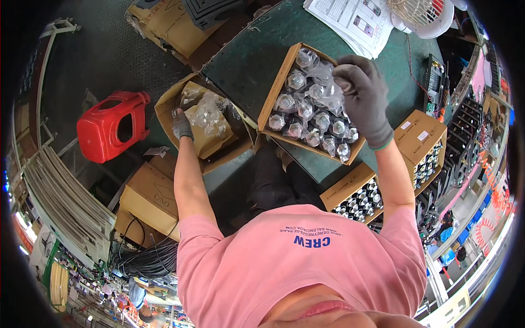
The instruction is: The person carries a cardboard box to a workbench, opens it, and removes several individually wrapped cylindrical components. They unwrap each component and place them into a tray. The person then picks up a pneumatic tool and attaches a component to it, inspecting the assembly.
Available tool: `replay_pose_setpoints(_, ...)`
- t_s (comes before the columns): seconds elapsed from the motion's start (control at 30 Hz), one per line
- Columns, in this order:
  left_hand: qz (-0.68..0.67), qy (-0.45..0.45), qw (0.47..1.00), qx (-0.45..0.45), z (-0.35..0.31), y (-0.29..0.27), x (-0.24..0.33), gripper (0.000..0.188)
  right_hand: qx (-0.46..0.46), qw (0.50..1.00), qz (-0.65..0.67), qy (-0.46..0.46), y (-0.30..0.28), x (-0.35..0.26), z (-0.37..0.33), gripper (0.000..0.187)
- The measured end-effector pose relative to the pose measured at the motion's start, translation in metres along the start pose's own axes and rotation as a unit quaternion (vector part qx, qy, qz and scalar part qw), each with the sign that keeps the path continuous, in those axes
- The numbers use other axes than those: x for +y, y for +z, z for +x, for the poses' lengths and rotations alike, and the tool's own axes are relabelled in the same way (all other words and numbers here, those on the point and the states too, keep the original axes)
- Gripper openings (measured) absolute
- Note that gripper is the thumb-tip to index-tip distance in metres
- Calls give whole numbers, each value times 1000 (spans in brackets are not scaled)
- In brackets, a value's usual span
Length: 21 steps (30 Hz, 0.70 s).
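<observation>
My right hand [363, 98], in a grey glove, is over the right side of a cardboard box [268, 99] on the green table. Its fingers are curled together beside clear plastic film [324, 74]; what they pinch is hidden. Several shiny metal parts [296, 80] with hex-shaped ends, wrapped in clear plastic, stand in rows in that box. Reaching left, my gloved left hand [182, 126] is at the left side of a lower open carton [229, 159]. Crumpled clear plastic bags [210, 116] lie inside it, next to the hand. Its fingers are mostly hidden.
A red plastic stool [104, 131] is on the floor at left. Two boxes of metal parts [355, 191] [421, 136] are at my right. Papers [358, 22] and a fan [421, 13] occupy the table's far end. Closed cartons [150, 197] and black cables [150, 257] are at lower left.
</observation>
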State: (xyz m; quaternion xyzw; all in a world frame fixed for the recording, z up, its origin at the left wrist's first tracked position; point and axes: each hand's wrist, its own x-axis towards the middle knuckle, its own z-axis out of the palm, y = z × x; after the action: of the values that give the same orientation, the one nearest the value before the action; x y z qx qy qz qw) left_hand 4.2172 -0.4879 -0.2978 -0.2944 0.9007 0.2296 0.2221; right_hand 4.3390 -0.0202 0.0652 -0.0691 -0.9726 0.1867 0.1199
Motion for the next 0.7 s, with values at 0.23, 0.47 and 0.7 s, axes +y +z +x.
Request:
replay_pose_setpoints(0.23,-161,310,906,241,-103,-62,115,31,-35,998,-49,21,63,1,13,17)
replay_pose_setpoints(0.47,-221,626,748,27,-254,-117,225,54,36,999,-27,22,48,-2,15,11)
replay_pose_setpoints(0.7,-232,634,702,-228,-334,-89,257,69,-112,908,393,88,-4,-43,-15,36)
